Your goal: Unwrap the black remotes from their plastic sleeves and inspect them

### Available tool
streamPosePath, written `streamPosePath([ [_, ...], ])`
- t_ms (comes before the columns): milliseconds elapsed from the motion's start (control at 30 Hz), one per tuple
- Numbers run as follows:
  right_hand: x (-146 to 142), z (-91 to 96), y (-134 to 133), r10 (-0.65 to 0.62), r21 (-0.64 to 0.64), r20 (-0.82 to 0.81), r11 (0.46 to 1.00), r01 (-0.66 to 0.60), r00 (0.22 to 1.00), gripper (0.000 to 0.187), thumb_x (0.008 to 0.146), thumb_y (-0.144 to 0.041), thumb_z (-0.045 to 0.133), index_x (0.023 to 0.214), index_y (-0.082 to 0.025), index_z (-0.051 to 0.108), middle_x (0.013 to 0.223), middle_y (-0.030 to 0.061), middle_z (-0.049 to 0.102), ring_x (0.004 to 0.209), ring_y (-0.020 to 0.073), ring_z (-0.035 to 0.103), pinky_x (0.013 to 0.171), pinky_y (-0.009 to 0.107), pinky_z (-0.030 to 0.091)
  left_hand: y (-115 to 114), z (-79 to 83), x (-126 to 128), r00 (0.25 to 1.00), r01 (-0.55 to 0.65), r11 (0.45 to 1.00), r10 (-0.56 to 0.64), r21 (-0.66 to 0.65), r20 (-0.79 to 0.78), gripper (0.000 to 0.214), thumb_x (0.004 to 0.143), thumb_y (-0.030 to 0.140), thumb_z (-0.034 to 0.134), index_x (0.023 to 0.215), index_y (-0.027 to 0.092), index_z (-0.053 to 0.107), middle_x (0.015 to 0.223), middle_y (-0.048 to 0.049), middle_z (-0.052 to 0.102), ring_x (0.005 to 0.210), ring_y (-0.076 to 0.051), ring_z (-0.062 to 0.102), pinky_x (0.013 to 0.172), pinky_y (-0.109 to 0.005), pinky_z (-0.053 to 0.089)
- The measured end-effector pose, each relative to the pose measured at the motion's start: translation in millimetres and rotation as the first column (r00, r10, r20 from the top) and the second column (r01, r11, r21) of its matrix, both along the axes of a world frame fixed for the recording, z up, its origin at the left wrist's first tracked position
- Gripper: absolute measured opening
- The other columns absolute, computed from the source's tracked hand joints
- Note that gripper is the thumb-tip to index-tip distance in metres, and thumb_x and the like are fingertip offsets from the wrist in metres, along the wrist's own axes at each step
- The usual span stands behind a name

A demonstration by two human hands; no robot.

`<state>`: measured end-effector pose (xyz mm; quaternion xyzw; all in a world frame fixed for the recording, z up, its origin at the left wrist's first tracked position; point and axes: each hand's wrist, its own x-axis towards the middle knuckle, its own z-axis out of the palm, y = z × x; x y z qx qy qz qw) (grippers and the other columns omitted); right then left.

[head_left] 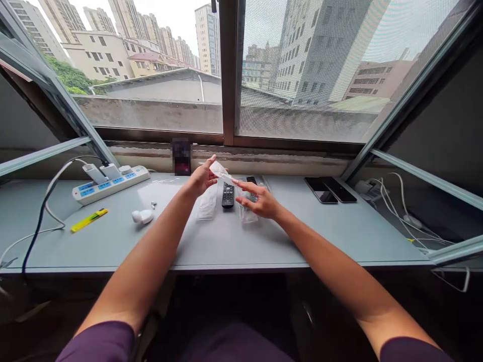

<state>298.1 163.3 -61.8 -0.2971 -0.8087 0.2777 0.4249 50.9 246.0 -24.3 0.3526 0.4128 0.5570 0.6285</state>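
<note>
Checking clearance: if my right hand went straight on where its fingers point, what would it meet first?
Probably the black rectangular remote control lying flat beside the right hand, though depth is unclear.

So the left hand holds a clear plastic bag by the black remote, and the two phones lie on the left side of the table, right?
Not quite. In the head view the two phones lie on the right side of the table, not the left. The rest fits: the left hand holds the clear plastic bag by the black remote.
</note>
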Motion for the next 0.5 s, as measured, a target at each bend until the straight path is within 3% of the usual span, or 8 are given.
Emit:
streamPosePath([
  [133, 0, 0.2, -1, 0.069, 0.115, 0.067, 0.990, -0.077, 0.995, 0.052, 0.101, -0.040, 0.079, 0.152, -0.032, 0.075, 0.150, 0.0069, 0.077, 0.153, 0.0328, 0.062, 0.133, 0.055, 0.045, 3, -8.1, -11, 0.983, -0.169, 0.985, 0.166, 0.045, 0.074, 0.016, 0.106, 0.018, 0.066, 0.118, 0.012, 0.073, 0.102, -0.0130, 0.085, 0.072, -0.016, 0.074, 0.062, -0.023, 0.056],
  [300, -3, -0.8, -2, 0.068, 0.138, 0.104, 0.987, -0.082, 0.992, 0.047, 0.100, -0.041, 0.079, 0.145, -0.031, 0.079, 0.147, 0.0067, 0.079, 0.152, 0.0334, 0.063, 0.133, 0.056, 0.044, -2, -13.7, -29, 0.965, -0.227, 0.974, 0.222, 0.016, 0.142, 0.022, 0.113, 0.019, 0.054, 0.116, 0.011, 0.074, 0.098, -0.0138, 0.084, 0.072, -0.015, 0.076, 0.058, -0.020, 0.054],
  [400, 1, -1.0, 4, -0.042, 0.119, 0.046, 0.992, 0.037, 0.998, 0.031, 0.104, -0.042, 0.073, 0.130, -0.031, 0.085, 0.136, 0.0070, 0.083, 0.138, 0.0317, 0.071, 0.125, 0.053, 0.053, -3, -13.1, -35, 0.941, -0.251, 0.968, 0.248, -0.021, 0.231, 0.025, 0.116, 0.026, 0.053, 0.121, 0.013, 0.073, 0.094, -0.0126, 0.084, 0.065, -0.015, 0.074, 0.049, -0.018, 0.048],
  [500, 14, -4.4, 16, -0.249, 0.144, 0.027, 0.959, 0.243, 0.968, 0.027, 0.106, -0.034, 0.065, 0.122, -0.027, 0.086, 0.125, 0.0106, 0.085, 0.124, 0.0327, 0.074, 0.116, 0.055, 0.058, -4, -12.2, -39, 0.908, -0.260, 0.963, 0.266, -0.062, 0.324, 0.033, 0.120, 0.030, 0.042, 0.122, 0.014, 0.070, 0.092, -0.0123, 0.082, 0.057, -0.012, 0.068, 0.040, -0.016, 0.035],
])
